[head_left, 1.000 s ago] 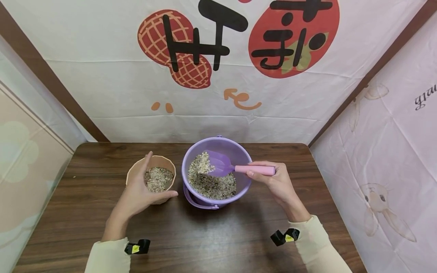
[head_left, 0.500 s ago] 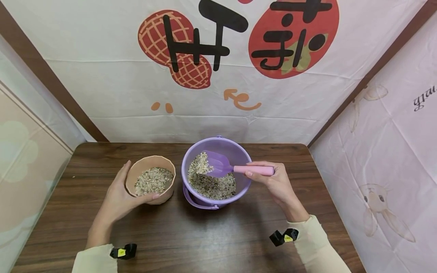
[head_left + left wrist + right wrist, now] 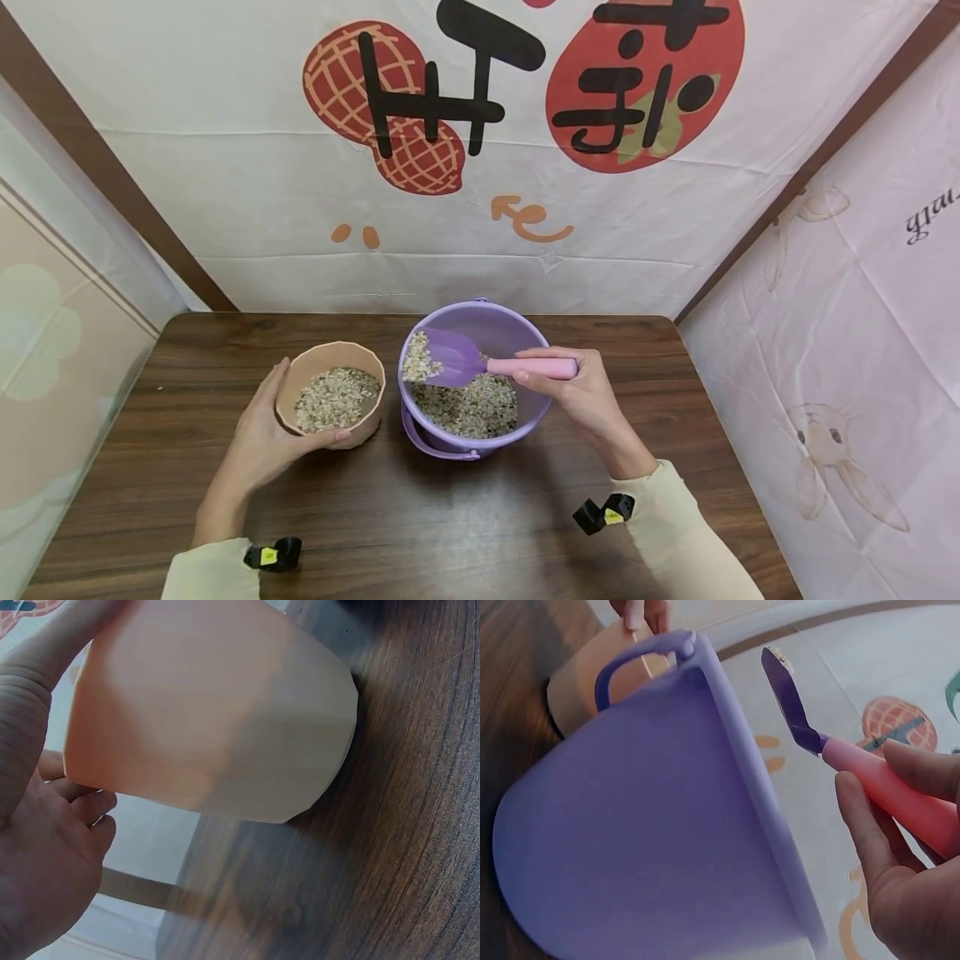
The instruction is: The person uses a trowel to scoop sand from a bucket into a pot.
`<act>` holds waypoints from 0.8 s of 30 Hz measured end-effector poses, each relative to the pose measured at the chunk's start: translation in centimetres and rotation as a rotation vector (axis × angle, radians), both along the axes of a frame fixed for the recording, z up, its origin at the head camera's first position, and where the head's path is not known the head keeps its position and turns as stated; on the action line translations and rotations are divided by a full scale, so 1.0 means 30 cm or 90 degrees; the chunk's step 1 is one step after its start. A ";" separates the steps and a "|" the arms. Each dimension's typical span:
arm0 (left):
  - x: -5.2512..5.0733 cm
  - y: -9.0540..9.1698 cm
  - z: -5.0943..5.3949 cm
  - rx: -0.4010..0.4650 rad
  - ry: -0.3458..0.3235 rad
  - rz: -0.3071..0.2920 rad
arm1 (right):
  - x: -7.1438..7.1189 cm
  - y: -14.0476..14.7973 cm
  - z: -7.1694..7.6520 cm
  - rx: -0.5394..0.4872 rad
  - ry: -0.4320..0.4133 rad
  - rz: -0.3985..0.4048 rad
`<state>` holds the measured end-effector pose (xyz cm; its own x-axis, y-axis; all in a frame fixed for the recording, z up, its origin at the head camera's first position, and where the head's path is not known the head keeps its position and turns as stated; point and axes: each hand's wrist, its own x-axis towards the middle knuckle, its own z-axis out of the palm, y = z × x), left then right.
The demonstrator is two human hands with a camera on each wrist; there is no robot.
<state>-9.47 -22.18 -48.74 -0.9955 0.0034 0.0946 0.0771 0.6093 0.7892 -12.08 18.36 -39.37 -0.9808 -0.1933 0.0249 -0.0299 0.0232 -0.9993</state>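
My left hand (image 3: 258, 442) grips the peach faceted flowerpot (image 3: 363, 432) at its left rim, the thumb along the near side. The pot stands upright on the table and holds pale, speckled gravel-like grains (image 3: 337, 398). In my right hand (image 3: 592, 400) is the pink handle of a small purple shovel (image 3: 457, 357), pinched between thumb and fingers. A heap of grains lies on the blade's tip, over the left rim of the purple bucket (image 3: 517, 321). In the right wrist view the shovel (image 3: 787, 694) is above the bucket's rim. More grains cover the bucket's bottom.
The bucket's handle (image 3: 438, 454) hangs down at its near left side. Both containers stand near the back of the brown wooden table (image 3: 465, 533). A printed white cloth (image 3: 300, 275) rises behind the table, with further cloth walls at left and right.
My left hand moved left from over the flowerpot and took hold of its rim. The loaded shovel has shifted left in my right hand, from inside the bucket's opening to its left rim.
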 end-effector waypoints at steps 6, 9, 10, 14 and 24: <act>0.002 0.001 0.002 0.005 -0.012 0.005 | -0.032 -0.088 0.012 0.062 0.006 0.004; 0.003 0.000 0.002 0.007 -0.013 0.004 | -0.050 -0.130 0.015 0.080 0.010 0.015; 0.003 0.001 0.002 0.008 -0.013 0.004 | -0.055 -0.144 0.016 0.085 0.009 0.019; 0.002 0.001 0.002 0.007 -0.015 0.005 | -0.075 -0.197 0.022 0.107 0.012 0.033; 0.006 -0.001 0.006 0.003 -0.026 0.011 | -0.115 -0.302 0.040 0.159 0.051 0.065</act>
